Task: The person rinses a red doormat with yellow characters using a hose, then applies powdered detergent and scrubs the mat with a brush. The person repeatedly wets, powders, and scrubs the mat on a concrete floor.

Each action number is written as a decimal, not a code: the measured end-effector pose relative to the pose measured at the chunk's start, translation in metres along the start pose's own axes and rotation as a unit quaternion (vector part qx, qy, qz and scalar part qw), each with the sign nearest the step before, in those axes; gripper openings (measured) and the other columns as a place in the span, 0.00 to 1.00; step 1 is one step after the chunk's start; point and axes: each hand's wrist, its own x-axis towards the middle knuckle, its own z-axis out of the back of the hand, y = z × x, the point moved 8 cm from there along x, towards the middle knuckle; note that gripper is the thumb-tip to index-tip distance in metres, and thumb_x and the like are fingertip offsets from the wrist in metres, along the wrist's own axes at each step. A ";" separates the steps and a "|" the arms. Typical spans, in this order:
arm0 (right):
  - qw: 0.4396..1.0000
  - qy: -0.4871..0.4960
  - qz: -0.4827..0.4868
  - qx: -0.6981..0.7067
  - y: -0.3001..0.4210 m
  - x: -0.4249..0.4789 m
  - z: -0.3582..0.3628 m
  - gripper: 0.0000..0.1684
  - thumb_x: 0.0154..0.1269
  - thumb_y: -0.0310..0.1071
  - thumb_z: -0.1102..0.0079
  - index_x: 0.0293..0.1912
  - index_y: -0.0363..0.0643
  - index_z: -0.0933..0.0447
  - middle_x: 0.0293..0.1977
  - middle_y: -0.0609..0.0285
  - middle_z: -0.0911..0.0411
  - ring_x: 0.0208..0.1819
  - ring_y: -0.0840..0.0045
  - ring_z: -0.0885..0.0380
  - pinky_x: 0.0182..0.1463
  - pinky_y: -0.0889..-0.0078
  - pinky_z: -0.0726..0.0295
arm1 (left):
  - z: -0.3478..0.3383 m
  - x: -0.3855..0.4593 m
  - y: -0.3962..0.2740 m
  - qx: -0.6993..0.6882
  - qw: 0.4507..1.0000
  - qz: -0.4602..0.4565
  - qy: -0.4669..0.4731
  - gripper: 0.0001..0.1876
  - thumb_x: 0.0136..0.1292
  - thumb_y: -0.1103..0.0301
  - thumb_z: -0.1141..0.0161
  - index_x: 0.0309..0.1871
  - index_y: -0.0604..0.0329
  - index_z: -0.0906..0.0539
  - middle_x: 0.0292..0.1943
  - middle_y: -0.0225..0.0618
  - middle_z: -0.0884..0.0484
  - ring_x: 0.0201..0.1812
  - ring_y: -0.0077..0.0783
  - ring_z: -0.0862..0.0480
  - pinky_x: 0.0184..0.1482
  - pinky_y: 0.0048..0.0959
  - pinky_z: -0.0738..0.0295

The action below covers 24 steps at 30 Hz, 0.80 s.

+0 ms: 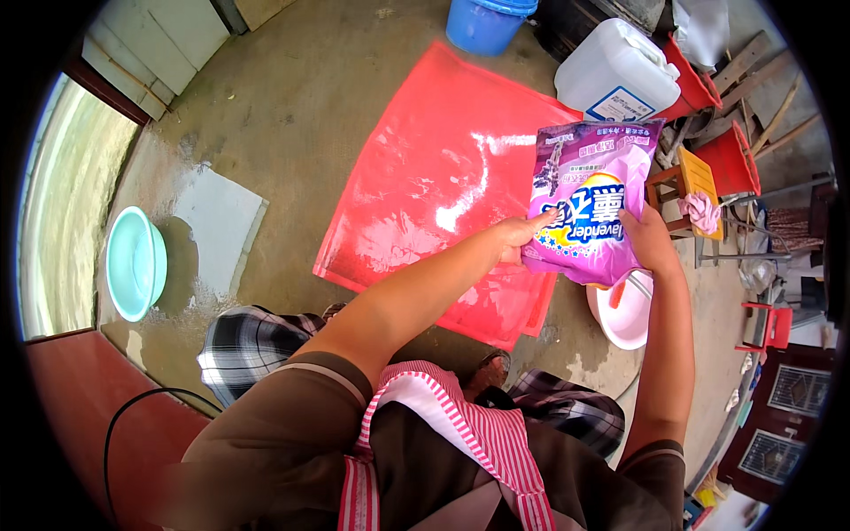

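Note:
A purple plastic bag of lavender detergent (588,199) is held up between both hands, its printing upside down. My left hand (521,235) grips its lower left edge, the thumb on the front. On its lower right edge is my right hand (647,232). Beneath and to the left, a wet red sheet or mat (398,172) lies on the floor with a streak of white on it. A pink basin (617,318) with an orange-red item in it stands partly hidden below the bag.
A mint-green basin (136,264) stands at the left beside a pale flat slab (216,222). A blue bucket (485,26) and a white jerrycan (614,73) are beyond the mat. At the right are a wooden stool (700,182) with a pink cloth and red buckets (724,162).

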 end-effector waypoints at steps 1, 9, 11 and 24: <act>0.999 -0.007 0.002 0.039 -0.005 -0.003 0.001 0.18 0.66 0.31 0.50 0.53 0.33 0.29 0.42 0.50 0.20 0.43 0.69 0.21 0.50 0.70 0.27 | -0.002 0.000 0.001 0.008 1.000 0.008 -0.002 0.29 0.58 0.43 0.39 0.55 0.54 0.25 0.51 0.36 0.18 0.50 0.33 0.18 0.55 0.46 0.26; 0.994 -0.107 0.021 0.018 -0.002 0.008 0.019 0.16 0.67 0.31 0.50 0.51 0.31 0.28 0.39 0.58 0.20 0.39 0.80 0.24 0.47 0.74 0.27 | -0.011 0.011 -0.073 0.150 0.987 -0.034 -0.049 0.29 0.58 0.43 0.38 0.54 0.56 0.24 0.48 0.38 0.17 0.48 0.33 0.17 0.52 0.44 0.23; 0.994 -0.093 0.006 0.049 -0.007 0.008 0.018 0.17 0.67 0.31 0.50 0.52 0.32 0.28 0.39 0.56 0.20 0.40 0.76 0.22 0.47 0.72 0.26 | -0.002 0.012 -0.066 0.178 0.980 0.025 -0.084 0.30 0.57 0.42 0.38 0.54 0.55 0.24 0.48 0.38 0.17 0.49 0.33 0.17 0.53 0.46 0.24; 0.994 -0.094 0.008 0.051 -0.041 0.022 0.003 0.16 0.66 0.31 0.50 0.51 0.34 0.27 0.40 0.47 0.20 0.42 0.63 0.20 0.49 0.67 0.26 | 0.015 0.016 -0.053 0.156 0.978 0.016 -0.135 0.28 0.57 0.44 0.36 0.51 0.56 0.23 0.45 0.36 0.16 0.44 0.33 0.15 0.46 0.43 0.20</act>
